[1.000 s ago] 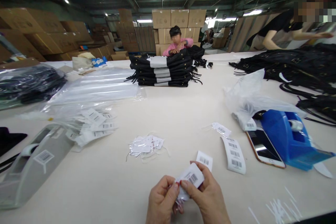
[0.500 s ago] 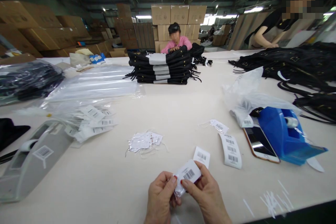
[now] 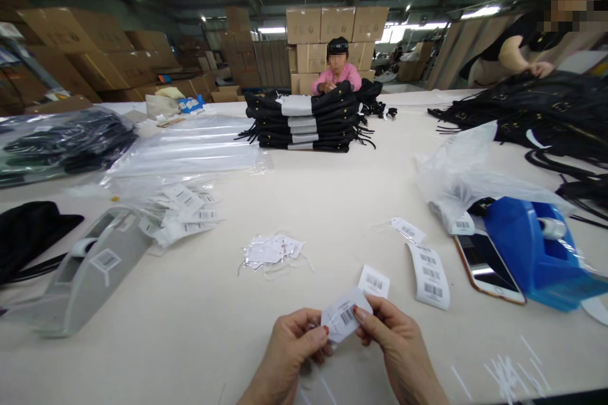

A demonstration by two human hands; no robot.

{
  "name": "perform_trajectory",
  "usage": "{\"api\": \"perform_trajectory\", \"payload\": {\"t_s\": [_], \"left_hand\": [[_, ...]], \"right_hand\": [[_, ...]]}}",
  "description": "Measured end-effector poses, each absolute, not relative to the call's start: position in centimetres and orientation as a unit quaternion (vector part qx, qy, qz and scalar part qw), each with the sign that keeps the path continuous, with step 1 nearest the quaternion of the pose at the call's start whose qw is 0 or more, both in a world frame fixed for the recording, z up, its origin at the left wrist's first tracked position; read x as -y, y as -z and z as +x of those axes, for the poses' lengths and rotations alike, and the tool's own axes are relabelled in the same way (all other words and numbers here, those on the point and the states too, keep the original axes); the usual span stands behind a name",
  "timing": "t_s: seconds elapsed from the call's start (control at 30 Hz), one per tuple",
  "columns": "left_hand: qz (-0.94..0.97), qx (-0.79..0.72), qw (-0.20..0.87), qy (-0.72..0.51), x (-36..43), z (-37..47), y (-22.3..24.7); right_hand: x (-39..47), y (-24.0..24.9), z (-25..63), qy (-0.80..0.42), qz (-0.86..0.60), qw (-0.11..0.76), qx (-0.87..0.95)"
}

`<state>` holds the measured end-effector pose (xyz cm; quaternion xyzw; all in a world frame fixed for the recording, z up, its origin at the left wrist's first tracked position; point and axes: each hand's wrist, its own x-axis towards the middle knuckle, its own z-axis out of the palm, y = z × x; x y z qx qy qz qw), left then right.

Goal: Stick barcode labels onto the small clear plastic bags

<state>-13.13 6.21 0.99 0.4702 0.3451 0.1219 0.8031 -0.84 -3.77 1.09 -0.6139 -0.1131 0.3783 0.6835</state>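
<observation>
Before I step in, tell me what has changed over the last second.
The right hand has shifted its thumb from the lower part of the white tag up onto its barcode. A co-worker's hands, apart earlier, have come together at the black goods. The left hand keeps its hold. The phone and blue tape dispenser lie where they were.

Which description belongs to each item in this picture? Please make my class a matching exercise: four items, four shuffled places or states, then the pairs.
1. Left hand and right hand
2. Phone
3. Grey tape dispenser
4. Folded black stack

A. crossed by pale bands
B. beside the blue tape dispenser
C. holding a barcode tag
D. at the left, near black cloth

Pairs: 1-C; 2-B; 3-D; 4-A
</observation>
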Motion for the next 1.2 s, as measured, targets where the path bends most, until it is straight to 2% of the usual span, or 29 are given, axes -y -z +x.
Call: {"api": "perform_trajectory", "payload": {"t_s": [0.17,0.43,0.6,0.77,0.97,1.2], "left_hand": [[0.51,-0.339,0.784,-0.104,-6.4,-13.2,-0.9],[0.504,-0.307,0.807,-0.024,-7.2,-12.9,-2.1],[0.504,-0.332,0.796,-0.039,-7.3,-13.0,-2.4],[0.514,-0.315,0.798,-0.029,-6.6,-12.7,-2.5],[0.489,-0.332,0.806,-0.04,-7.0,-12.8,-2.5],[0.493,-0.316,0.81,-0.022,-6.7,-12.6,-2.7]], "right_hand": [[3.5,-0.7,-1.3,-0.35,-0.597,0.715,0.102],[3.9,-1.5,-0.8,-0.356,-0.612,0.695,0.124],[4.0,-1.5,-0.7,-0.39,-0.605,0.684,0.117],[3.8,-1.2,-1.0,-0.354,-0.604,0.705,0.11],[4.3,-1.7,-0.8,-0.38,-0.622,0.672,0.132],[4.3,-0.8,-1.7,-0.364,-0.621,0.685,0.116]]}}
